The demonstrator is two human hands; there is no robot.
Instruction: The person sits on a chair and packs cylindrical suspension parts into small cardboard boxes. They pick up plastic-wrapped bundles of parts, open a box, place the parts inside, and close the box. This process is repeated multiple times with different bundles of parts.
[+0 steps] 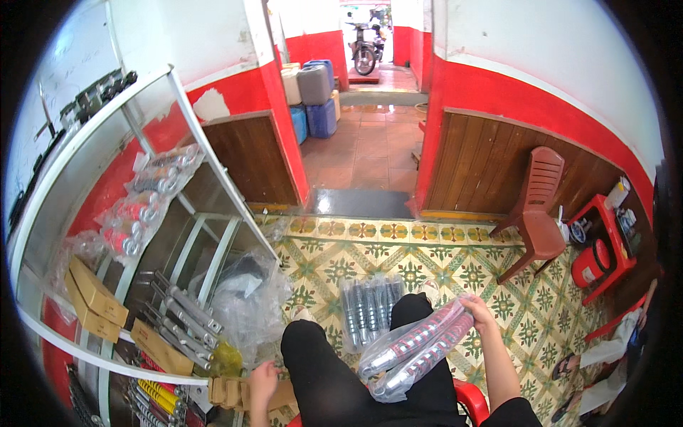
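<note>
My right hand [480, 313] grips the upper end of a clear plastic bag holding a pair of shock absorbers [420, 349] with red springs. They lie slanted across my right thigh, their silvery ends toward my lap. My left hand [263, 383] hangs beside my left knee with its fingers curled in and nothing visible in them. Small brown cardboard boxes [229, 393] sit right by it. On the floor in front of my knees lies another clear bag of several dark-spring shock absorbers [366, 306].
A metal shelf rack [192, 135] at left carries bagged and loose shock absorbers and cartons [96, 302]. Crumpled plastic [245, 299] lies beside it. At right stand a brown chair [537, 220], a red bucket [590, 263] and a partly visible person [605, 356]. Jerrycans [316, 92] stand beyond the doorway.
</note>
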